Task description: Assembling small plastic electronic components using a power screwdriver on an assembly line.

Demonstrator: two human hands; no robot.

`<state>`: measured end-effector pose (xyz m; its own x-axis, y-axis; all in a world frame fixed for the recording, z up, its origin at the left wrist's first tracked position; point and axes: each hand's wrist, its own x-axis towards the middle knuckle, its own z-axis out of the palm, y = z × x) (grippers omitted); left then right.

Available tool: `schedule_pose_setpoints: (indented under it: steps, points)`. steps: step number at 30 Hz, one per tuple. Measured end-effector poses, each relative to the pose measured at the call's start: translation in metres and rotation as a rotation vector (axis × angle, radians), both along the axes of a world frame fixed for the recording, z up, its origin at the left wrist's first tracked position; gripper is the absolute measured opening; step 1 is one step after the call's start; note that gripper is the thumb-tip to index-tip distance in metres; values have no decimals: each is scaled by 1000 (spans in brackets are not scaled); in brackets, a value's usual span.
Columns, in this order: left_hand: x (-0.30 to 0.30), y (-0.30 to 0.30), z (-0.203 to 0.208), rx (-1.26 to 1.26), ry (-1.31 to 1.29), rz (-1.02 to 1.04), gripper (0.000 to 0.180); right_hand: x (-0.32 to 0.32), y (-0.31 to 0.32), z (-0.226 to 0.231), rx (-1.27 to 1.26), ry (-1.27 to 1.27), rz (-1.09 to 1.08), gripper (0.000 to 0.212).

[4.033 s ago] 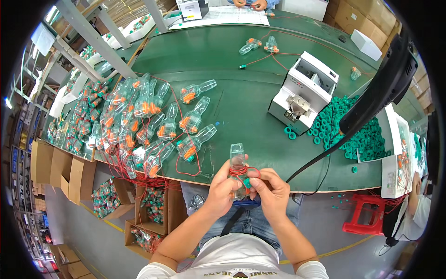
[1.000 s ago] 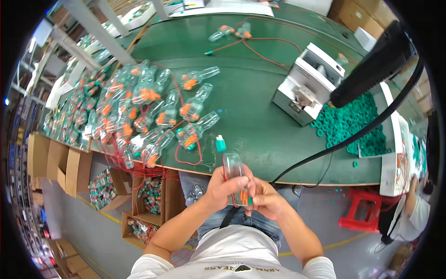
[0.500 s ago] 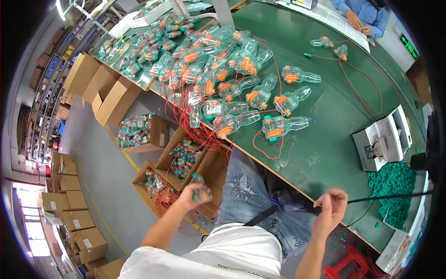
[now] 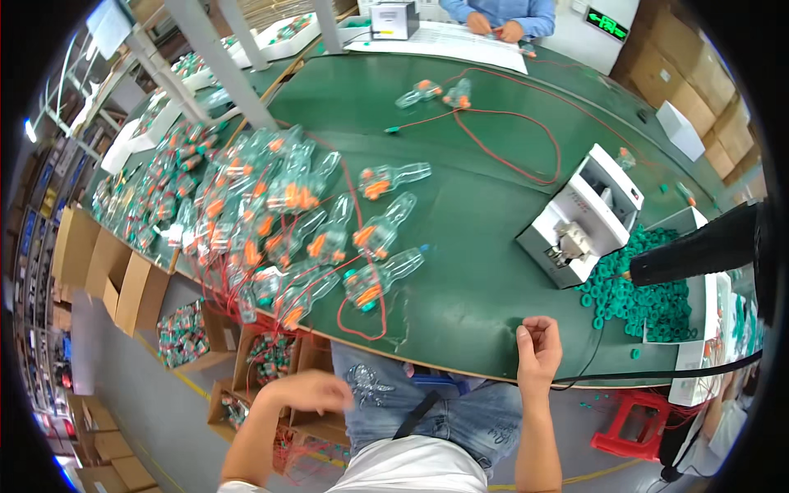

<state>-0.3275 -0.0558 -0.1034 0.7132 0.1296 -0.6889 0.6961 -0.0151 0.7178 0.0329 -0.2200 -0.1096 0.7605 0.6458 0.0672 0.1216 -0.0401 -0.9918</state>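
My left hand (image 4: 316, 392) is in front of my lap, beside the open cardboard boxes. Motion smears its fingers, and no object shows in it. Above the table's front edge, my right hand (image 4: 540, 345) has its fingers curled in with the thumb alongside; nothing shows in it. Nearest on the green table (image 4: 460, 296) lies a clear bottle-shaped plastic piece (image 4: 382, 278) with orange inside, a green cap and a looping red wire. Several similar clear pieces (image 4: 246, 197) form a tangled heap at the left, red wires hanging over the edge.
A white machine (image 4: 579, 222) stands at the right beside a pile of green rings (image 4: 633, 283). A black tube-shaped object (image 4: 699, 251) juts in there. A person in blue sleeves (image 4: 509, 20) sits across the table. Below lie filled cardboard boxes (image 4: 222, 329) and a red stool (image 4: 629, 427).
The view has swung to the right. The small clear piece with orange and green that my left hand held no longer shows. My right hand is now over the table edge, fingers more curled.
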Motion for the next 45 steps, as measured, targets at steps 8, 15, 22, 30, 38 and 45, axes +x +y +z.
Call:
schedule_pose_setpoints:
  steps: [8,15,22,30,38,45]
  points:
    - [254,182,97,1111,-300,26,33,9,-9,3,-86,-273,2,8]
    - [290,330,12,1556,309,391,37,14,-10,-2,-8,-167,-25,8]
    - [221,268,108,526,-1187,1156,23,13,-10,2,70,-139,-10,9]
    - [148,121,204,-744,-1544,665,28,60,37,173,617,-986,-591,68]
    - [197,-4,95,363,-446,-78,38,95,63,204,635,-378,-8,30]
    - [242,-38,8,1036,-704,162,19,100,97,167,802,-406,104,63]
